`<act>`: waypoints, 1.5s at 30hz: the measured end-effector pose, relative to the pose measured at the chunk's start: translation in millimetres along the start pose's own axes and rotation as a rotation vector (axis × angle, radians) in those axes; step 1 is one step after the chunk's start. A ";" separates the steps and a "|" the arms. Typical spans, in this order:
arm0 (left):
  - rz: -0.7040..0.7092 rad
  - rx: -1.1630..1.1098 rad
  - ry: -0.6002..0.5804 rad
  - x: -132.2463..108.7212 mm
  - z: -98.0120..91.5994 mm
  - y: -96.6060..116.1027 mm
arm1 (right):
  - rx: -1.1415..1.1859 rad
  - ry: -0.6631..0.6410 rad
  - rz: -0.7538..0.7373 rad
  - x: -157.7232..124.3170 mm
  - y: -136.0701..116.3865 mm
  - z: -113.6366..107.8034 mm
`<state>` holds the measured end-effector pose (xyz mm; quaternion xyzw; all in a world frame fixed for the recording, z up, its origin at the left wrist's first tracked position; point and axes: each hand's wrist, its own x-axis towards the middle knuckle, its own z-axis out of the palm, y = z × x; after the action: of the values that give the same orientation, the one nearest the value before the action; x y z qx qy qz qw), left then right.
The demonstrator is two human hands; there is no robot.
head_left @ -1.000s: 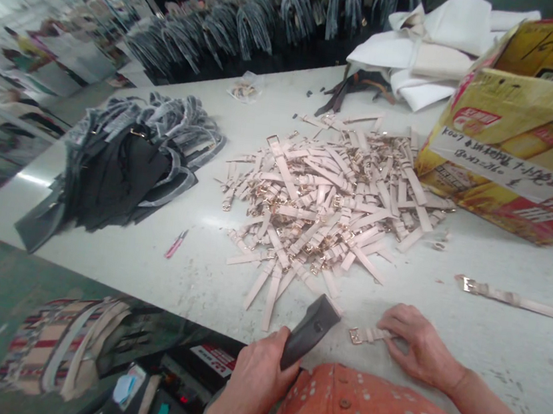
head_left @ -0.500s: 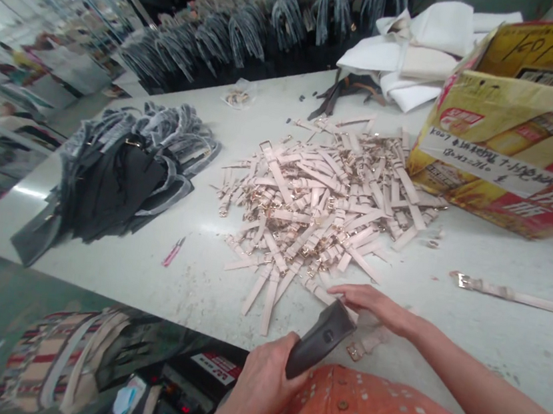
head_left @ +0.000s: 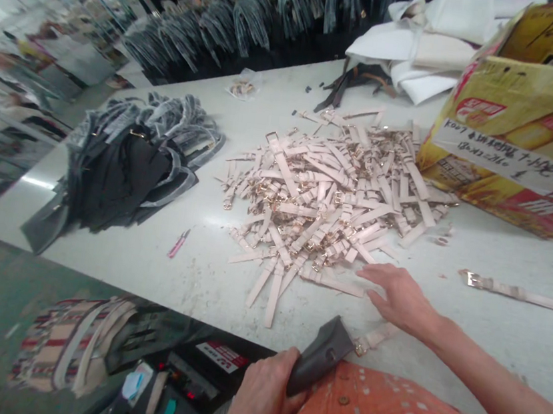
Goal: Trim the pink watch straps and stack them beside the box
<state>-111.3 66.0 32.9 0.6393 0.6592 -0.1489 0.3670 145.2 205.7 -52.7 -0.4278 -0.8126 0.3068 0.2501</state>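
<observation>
**Hand and Strap Positions at the Front Edge of the Bench**

The left hand point(head_left: 264, 390) is closed around a black tool point(head_left: 321, 357) at the front edge of the bench point(head_left: 507, 333). A single strap point(head_left: 377, 339) lies near that edge, its buckle beside the tool's tip. The right hand point(head_left: 399, 299) has thumb and fingers parted at the end of an outer strap point(head_left: 335, 283) of the pile point(head_left: 323, 192), mid-bench; contact cannot be determined.
</observation>
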 end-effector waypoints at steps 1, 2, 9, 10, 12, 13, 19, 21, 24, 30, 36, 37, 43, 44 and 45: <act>0.004 0.007 -0.007 0.5 1.7 -0.3 | 0.001 -0.059 -0.029 -8.8 3.2 -5.6; 0.009 0.018 -0.015 1.5 3.3 -0.4 | 0.015 -0.135 -0.063 -18.2 5.9 -10.6; 0.069 0.100 -0.082 9.1 7.3 9.9 | 0.063 -0.351 -0.175 -65.7 8.7 -8.1; 0.074 0.106 -0.083 9.3 6.7 11.7 | 0.059 -0.329 -0.173 -67.5 8.5 -3.7; 0.070 0.121 -0.094 9.0 5.5 14.0 | 0.055 -0.295 -0.163 -68.7 8.8 4.2; 0.064 0.128 -0.104 8.7 5.3 14.2 | 0.053 -0.286 -0.156 -68.7 9.2 7.1; 0.030 0.157 -0.113 7.1 8.4 7.9 | 0.051 -0.293 -0.140 -68.9 11.7 10.0; 0.038 0.169 -0.110 8.0 8.3 8.5 | 0.052 -0.305 -0.145 -68.7 11.6 9.1; 0.074 0.186 -0.113 11.5 5.7 15.4 | 0.039 -0.318 -0.146 -68.2 11.3 8.8; 0.117 0.181 -0.135 15.9 0.2 25.9 | 0.042 -0.282 -0.133 -67.5 14.3 11.7; 0.026 0.179 -0.041 8.6 -4.7 14.7 | 0.066 -0.267 -0.139 -67.8 15.1 12.4; 0.025 0.179 -0.043 7.4 -5.9 14.3 | 0.072 -0.261 -0.138 -67.9 15.0 12.4; 0.096 0.140 -0.120 6.8 -8.4 27.3 | 0.074 -0.275 -0.146 -67.1 17.1 12.7; 0.104 0.137 -0.109 8.1 -7.8 29.1 | 0.075 -0.276 -0.153 -66.6 17.6 12.5; 0.111 0.136 -0.095 9.8 -7.2 30.1 | 0.077 -0.274 -0.159 -66.1 17.9 12.3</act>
<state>-83.9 82.2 39.5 0.6904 0.5930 -0.2028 0.3613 180.3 154.2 -83.4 -0.3065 -0.8580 0.3725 0.1764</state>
